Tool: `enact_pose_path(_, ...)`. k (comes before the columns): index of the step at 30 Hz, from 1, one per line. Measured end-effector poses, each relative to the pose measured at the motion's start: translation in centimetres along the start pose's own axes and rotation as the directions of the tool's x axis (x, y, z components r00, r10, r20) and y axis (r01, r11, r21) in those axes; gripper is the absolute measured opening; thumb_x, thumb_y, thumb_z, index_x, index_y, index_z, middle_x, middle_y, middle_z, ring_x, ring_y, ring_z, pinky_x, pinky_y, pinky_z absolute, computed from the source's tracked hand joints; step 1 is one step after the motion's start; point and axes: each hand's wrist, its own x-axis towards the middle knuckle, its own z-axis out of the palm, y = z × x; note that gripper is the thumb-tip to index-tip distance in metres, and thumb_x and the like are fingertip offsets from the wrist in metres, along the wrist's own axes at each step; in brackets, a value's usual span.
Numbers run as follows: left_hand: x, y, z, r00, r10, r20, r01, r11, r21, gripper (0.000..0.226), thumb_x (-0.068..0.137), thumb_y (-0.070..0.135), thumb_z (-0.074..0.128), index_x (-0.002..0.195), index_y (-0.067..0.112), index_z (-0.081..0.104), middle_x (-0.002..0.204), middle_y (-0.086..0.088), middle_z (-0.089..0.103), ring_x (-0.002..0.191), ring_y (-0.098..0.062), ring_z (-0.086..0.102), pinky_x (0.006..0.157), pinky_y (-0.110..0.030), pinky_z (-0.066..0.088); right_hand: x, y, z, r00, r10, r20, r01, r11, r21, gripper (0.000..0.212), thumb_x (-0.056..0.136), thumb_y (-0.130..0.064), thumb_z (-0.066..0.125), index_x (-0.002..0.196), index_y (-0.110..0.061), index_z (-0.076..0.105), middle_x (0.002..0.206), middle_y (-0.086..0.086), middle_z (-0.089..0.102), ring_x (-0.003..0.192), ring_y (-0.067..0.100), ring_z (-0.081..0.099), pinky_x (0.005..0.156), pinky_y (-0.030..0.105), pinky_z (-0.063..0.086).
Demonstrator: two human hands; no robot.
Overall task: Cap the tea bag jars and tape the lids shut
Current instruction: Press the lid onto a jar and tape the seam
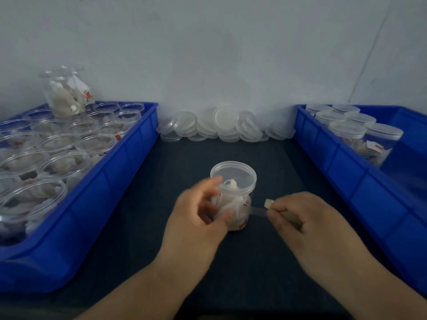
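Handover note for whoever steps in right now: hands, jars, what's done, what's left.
Left hand grips the capped jar on the mat. Right hand pinches a tape strip running to that jar.
Left bin: open jars. Lids piled by the wall. Right bin: lidded jars; tape not discernible.
Done: this jar capped.
Left: finish taping it, then cap and tape the open jars.

The dark tabletop (277, 162) carries a capped jar (238, 181) of tea bags, standing upright near its middle. Left of the jar sits a blue bin (111, 188), and right of the jar a second blue bin (346, 172). Behind the jar, against the wall, lies a pile of clear lids (225, 125).
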Motion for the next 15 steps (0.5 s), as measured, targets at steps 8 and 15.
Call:
enact_pose_path(8, 5.7, -1.1, 2.1, 0.970, 0.031, 0.243, -0.078, 0.979, 0.188, 0.138, 0.062, 0.037, 0.096, 0.142, 0.068, -0.012, 0.148, 0.020, 0.024, 0.132, 0.006, 0.023, 0.107, -0.020, 0.022, 1.1, -1.3, -1.0, 0.982, -0.051, -0.183, 0.050, 0.999, -0.012, 0.036, 0.081, -0.066, 0.033, 0.091, -0.043, 0.060, 0.095, -0.023, 0.048, 0.069, 0.002, 0.052, 0.072, 0.026, 0.045)
enact_pose_path(15, 4.0, 0.0, 0.7, 0.986, 0.138, 0.095, -0.109, 0.959, -0.261, 0.113, 0.062, 0.042, 0.092, 0.126, 0.086, 0.010, 0.129, 0.020, 0.062, 0.120, 0.008, 0.058, 0.090, -0.009, 0.050, 0.9, -2.4, -3.4, 0.952, -0.148, -0.268, 0.155, 0.988, 0.003, 0.035, 0.084, -0.062, 0.037, 0.092, -0.038, 0.061, 0.099, -0.018, 0.052, 0.076, 0.001, 0.050, 0.070, 0.027, 0.041)
